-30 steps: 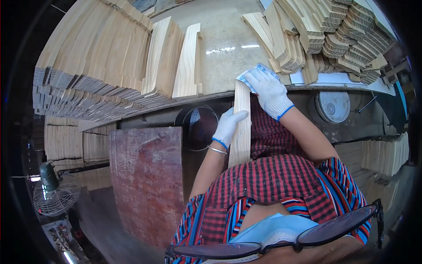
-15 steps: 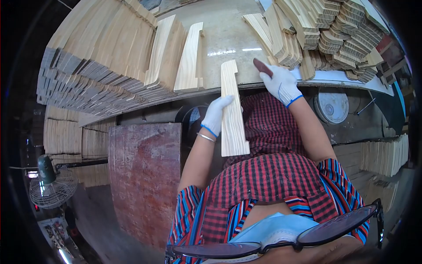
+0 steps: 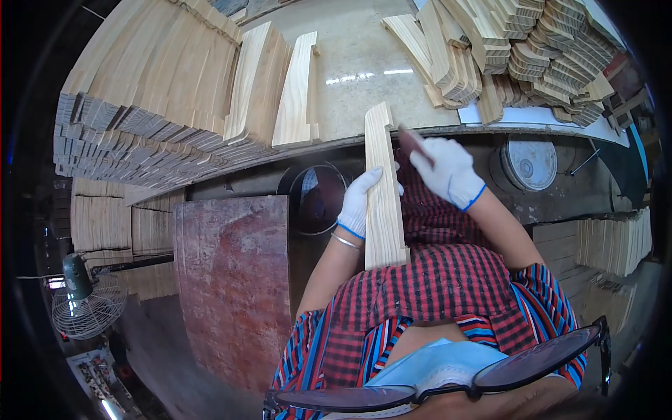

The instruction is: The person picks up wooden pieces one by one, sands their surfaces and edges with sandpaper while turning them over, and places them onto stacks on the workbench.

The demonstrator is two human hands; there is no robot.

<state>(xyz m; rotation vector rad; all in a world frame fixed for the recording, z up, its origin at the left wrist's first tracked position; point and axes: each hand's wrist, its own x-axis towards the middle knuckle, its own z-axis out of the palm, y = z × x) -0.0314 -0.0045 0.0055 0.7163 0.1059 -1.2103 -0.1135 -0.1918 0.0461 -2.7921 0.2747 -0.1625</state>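
My left hand (image 3: pixel 359 203), in a white glove, grips a pale wooden piece (image 3: pixel 383 196) with a notch near each end. The piece stands out from my checked apron, its far end over the table's front edge. To its right, my right hand (image 3: pixel 444 168), also gloved, is closed on a dark reddish-brown pad (image 3: pixel 416 145), which is blurred. The pad is beside the notched edge near the piece's far end; whether they touch I cannot tell. A similar wooden piece (image 3: pixel 298 91) rests on the table (image 3: pixel 357 52) ahead.
Stacked wooden pieces (image 3: pixel 147 70) fill the table's left side, and a looser pile (image 3: pixel 539 56) lies at its right. Below the table are a round dark container (image 3: pixel 316 199) and a lidded bucket (image 3: pixel 530 164). A reddish board (image 3: pixel 234 280) and a fan (image 3: pixel 87 304) are at left.
The wooden piece first turned its broad face up, then shifted slightly toward my body. My right hand left its far end, showed the dark pad, and came down beside the notched edge.
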